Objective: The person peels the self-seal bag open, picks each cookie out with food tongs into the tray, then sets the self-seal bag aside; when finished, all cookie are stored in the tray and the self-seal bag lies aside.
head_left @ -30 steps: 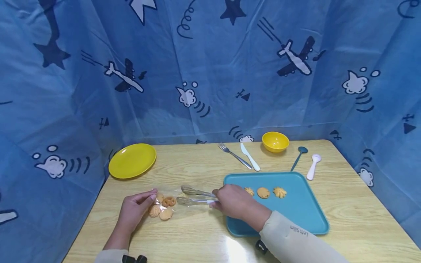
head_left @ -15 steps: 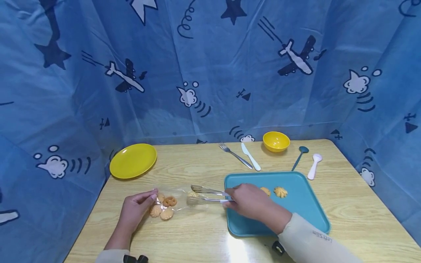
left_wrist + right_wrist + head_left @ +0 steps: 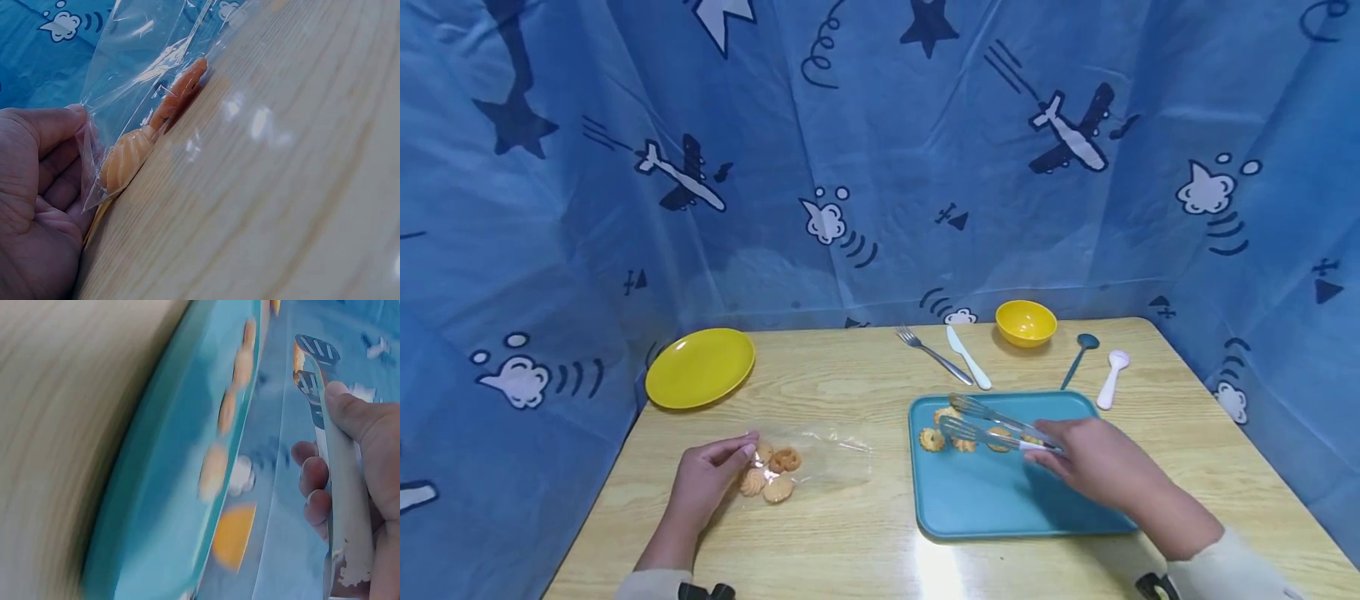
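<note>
My left hand [image 3: 709, 479] pinches the closed end of a clear plastic bag [image 3: 838, 458] lying on the table, its fingertips also seen in the left wrist view. Several cookies, among them a pretzel-shaped one [image 3: 786, 459] and a swirled one [image 3: 128, 159], are inside it. Over the teal tray [image 3: 985, 508], my right hand [image 3: 1093, 462] grips metal tongs [image 3: 992, 429] with pale handles. A cookie [image 3: 299, 359] sits between the tong tips, held above the tray. Below, a row of cookies lies on the tray, including a ring-like one [image 3: 932, 440]; the tongs partly cover others.
A yellow plate [image 3: 700, 368] stands at the back left. Behind the tray lie a fork [image 3: 934, 355], a pale knife [image 3: 968, 358], a yellow bowl [image 3: 1026, 323], a dark spoon [image 3: 1079, 358] and a pinkish-white spoon [image 3: 1113, 379]. A blue printed curtain [image 3: 880, 167] surrounds the table.
My right hand has drawn the tongs rightward out of the bag's open end, with a cookie between their tips, and over the tray. My left hand stays on the bag.
</note>
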Tool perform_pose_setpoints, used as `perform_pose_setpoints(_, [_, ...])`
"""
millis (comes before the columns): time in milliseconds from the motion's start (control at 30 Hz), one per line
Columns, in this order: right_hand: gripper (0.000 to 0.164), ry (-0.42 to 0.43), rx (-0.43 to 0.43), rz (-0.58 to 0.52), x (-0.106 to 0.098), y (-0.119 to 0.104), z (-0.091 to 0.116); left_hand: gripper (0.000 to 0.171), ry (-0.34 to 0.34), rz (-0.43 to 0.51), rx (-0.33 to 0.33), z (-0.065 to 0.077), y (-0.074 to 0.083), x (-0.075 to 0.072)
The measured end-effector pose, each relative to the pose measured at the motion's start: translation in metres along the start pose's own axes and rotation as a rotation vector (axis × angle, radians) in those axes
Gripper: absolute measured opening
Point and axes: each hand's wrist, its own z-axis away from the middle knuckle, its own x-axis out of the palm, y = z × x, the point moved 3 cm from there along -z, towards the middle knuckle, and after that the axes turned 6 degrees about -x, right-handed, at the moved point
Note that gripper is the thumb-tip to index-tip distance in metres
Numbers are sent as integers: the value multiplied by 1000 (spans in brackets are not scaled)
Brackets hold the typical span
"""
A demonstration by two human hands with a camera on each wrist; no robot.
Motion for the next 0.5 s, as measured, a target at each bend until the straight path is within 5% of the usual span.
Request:
perform_pose_setpoints(300, [52,-89,186,12,-15,72,61,35,5,-18,-6,3,0,1])
perform_pose_setpoints(500, [47,-96,242,31,-17,99,89,31,-1,16,29,1,1,2])
